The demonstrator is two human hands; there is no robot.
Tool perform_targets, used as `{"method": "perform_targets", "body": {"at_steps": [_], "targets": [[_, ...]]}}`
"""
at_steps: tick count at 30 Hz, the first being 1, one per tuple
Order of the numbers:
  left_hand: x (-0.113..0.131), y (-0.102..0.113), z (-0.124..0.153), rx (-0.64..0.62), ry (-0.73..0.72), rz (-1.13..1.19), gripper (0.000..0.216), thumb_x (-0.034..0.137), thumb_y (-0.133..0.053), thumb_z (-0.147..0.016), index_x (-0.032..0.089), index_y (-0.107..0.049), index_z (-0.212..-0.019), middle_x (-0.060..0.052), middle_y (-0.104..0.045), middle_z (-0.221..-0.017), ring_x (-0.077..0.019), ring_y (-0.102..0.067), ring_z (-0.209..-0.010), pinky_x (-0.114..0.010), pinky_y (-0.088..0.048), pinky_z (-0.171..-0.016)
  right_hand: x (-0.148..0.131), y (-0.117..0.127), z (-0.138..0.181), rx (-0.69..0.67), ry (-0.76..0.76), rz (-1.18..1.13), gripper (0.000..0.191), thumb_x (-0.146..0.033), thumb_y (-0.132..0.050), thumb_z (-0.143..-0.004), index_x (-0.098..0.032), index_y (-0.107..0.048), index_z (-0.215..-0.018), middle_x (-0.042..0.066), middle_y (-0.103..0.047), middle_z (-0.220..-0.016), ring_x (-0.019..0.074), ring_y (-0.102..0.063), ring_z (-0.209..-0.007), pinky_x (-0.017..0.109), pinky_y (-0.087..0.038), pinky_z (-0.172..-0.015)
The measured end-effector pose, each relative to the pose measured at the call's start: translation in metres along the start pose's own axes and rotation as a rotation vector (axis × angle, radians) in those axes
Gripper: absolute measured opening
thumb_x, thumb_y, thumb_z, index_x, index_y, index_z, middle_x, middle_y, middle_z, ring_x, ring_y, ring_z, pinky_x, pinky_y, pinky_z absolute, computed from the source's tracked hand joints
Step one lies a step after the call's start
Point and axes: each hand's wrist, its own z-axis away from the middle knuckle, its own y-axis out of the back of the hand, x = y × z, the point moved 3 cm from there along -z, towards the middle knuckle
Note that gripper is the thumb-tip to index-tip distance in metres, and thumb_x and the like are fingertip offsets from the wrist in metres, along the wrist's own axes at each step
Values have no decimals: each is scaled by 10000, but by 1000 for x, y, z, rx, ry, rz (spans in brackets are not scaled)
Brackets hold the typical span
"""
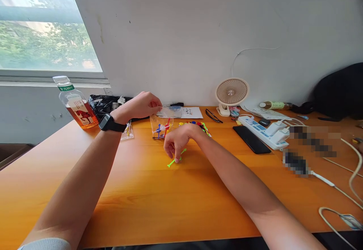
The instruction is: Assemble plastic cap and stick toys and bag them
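My left hand point(141, 105), with a black watch on its wrist, pinches the top edge of a clear plastic bag point(154, 123). Inside the bag are blue, red and white arrow-shaped plastic pieces point(159, 130). In front of the bag, my right hand point(183, 136) points downward, its fingertips closed on a bright green plastic arrow point(171, 163) at the tabletop. The fingers cover part of the arrow's middle. Behind my right hand lies a pile of small coloured pieces point(206, 129), partly hidden by the wrist.
A second small clear bag point(128, 132) lies left of the held one. A tea bottle point(81, 110) stands at the left. Glasses point(213, 116), a small fan point(231, 92), a black phone point(251, 139) and a power strip point(262, 131) with cables are to the right.
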Motion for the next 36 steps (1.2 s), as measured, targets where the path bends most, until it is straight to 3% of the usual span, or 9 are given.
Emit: {"method": "perform_targets", "body": {"at_steps": [5,9,13,17,21,24,27,31,36], "targets": [[0,2,1,4,-16,56,201,288,-656,-850,198,-757,-999,5,-760,-696,-146,-678,-611,-209,-457,-585,-4,0,-2,57,-17,25,362,-443,-960,-600,-181,-751,-737,-42,-697,-722,119,-594,-711,226,-389,-595],[-1,0,1,31,-34,103,178,226,-623,-817,185,-743,-943,-3,-770,-743,-141,-679,-640,-206,-468,-607,-21,10,22,184,205,-117,338,-431,-914,-708,-165,-713,-763,-24,-702,-726,120,-626,-710,218,-421,-607],[0,2,1,16,-60,79,228,172,-559,-755,155,-782,-797,-3,-726,-665,-123,-601,-606,-202,-428,-586,-39,30,58,599,394,-331,322,-448,-840,-826,-163,-713,-904,7,-724,-778,122,-640,-706,230,-490,-637],[0,5,4,-39,-69,50,244,228,-568,-769,137,-794,-790,7,-694,-633,-109,-526,-591,-198,-379,-559,-37,47,82,1081,468,-399,378,-510,-795,-870,-148,-729,-955,47,-720,-800,133,-621,-677,266,-530,-643],[-6,5,5,-48,-25,89,273,251,-566,-771,150,-807,-848,-15,-758,-741,-138,-603,-652,-205,-442,-603,-26,53,82,1335,413,-261,393,-535,-673,-960,-147,-723,-916,42,-685,-773,123,-554,-632,267,-468,-606],[-11,1,3,-48,-1,113,266,274,-595,-786,168,-819,-882,-38,-795,-819,-171,-683,-727,-219,-499,-658,-22,52,71,1359,275,-60,401,-506,-600,-1003,-151,-702,-847,10,-621,-697,119,-486,-621,265,-366,-591],[-12,-1,2,-40,-7,116,272,306,-602,-828,165,-823,-902,-50,-802,-830,-190,-712,-764,-226,-511,-660,-21,49,60,1326,228,47,406,-486,-561,-1018,-158,-675,-809,-25,-517,-636,117,-412,-614,276,-289,-590],[-10,-3,0,-22,-57,150,305,277,-588,-859,160,-823,-1012,-42,-805,-862,-173,-704,-769,-210,-500,-660,-19,47,50,1241,240,-2,410,-446,-518,-1029,-163,-630,-754,-43,-414,-634,108,-337,-602,282,-237,-582],[-11,-5,0,-13,-87,125,313,238,-573,-850,155,-823,-1019,-20,-778,-799,-144,-639,-721,-190,-451,-617,-15,48,45,1206,249,-88,322,-399,-561,-994,-150,-687,-831,-30,-483,-673,110,-370,-619,273,-248,-583]]}}
